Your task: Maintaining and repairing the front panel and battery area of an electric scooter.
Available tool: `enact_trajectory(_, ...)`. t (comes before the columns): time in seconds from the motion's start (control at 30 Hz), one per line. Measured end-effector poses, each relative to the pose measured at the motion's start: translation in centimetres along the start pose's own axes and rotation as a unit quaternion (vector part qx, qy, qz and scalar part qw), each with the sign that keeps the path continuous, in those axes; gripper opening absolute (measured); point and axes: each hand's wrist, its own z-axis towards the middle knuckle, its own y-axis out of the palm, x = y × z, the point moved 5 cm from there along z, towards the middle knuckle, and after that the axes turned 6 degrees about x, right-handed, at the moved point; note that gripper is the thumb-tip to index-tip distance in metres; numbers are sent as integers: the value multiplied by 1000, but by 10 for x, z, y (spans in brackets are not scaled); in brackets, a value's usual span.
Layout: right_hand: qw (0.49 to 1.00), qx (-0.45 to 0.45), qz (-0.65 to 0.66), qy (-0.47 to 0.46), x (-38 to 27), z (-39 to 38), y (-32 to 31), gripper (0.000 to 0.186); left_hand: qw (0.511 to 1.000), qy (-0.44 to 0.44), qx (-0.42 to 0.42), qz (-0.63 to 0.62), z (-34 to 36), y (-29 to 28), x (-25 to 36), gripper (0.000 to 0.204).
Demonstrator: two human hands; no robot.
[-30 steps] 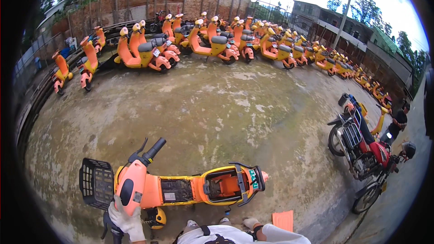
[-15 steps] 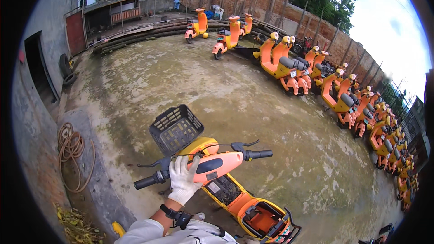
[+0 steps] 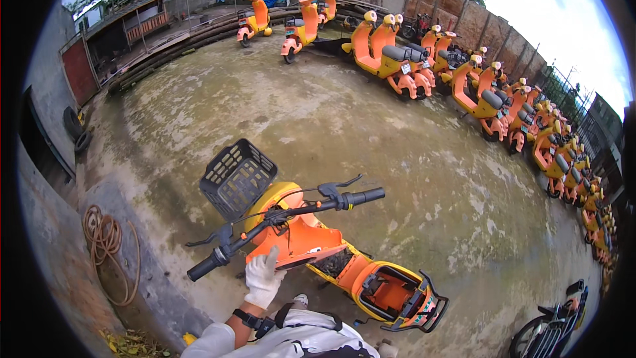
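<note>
My left hand (image 3: 264, 280), in a white glove, grips the near edge of an orange handlebar cover (image 3: 295, 242). The cover is tipped toward me off the bar, with its orange inner side showing and its outer face hidden. It belongs to a yellow and orange scooter (image 3: 351, 270), whose bare handlebar (image 3: 308, 208), brake levers and cables lie exposed. At the scooter's front is a black basket (image 3: 240, 176). Behind the footboard, the open seat compartment (image 3: 395, 295) shows an orange inside. My right hand cannot be made out; a pale shape at the lower edge is unclear.
Rows of similar scooters (image 3: 493, 96) line the right side of the concrete yard. A coiled hose (image 3: 103, 232) lies by the left wall, near tyres (image 3: 81, 139). A dark two-wheeler (image 3: 553, 321) stands at the lower right. Long logs (image 3: 179, 46) edge the far side.
The handlebar cover has come up off the bar and tipped toward me in my left hand, uncovering the bar and cables. My view has shifted, bringing in the dark two-wheeler.
</note>
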Motion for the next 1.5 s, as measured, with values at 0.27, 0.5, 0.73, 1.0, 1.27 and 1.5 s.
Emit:
enact_trajectory(0.27, 980, 142, 107, 85, -80, -70, 9, 41, 974, -63, -206, 72, -45, 77, -40, 23)
enact_trajectory(0.5, 971, 134, 135, 144, -43, -94, 15, 40, 967, -58, -242, 48, -50, 122, -30, 34)
enact_trajectory(0.73, 889, 102, 362, 262, -76, -128, 29, 37, 968, -61, -232, 71, -47, 128, -38, 40)
enact_trajectory(1.0, 845, -97, 425, 309, -27, -68, 149, 38, 988, -28, -105, -106, -58, 189, -71, 46)
enact_trajectory(1.27, 774, -269, 525, 228, 28, -10, 261, 50, 988, 64, -6, -139, -66, 209, -89, 54)
enact_trajectory(1.5, 759, -366, 538, -17, 11, -44, 287, 67, 854, 462, 238, 12, -103, 187, -52, 45)
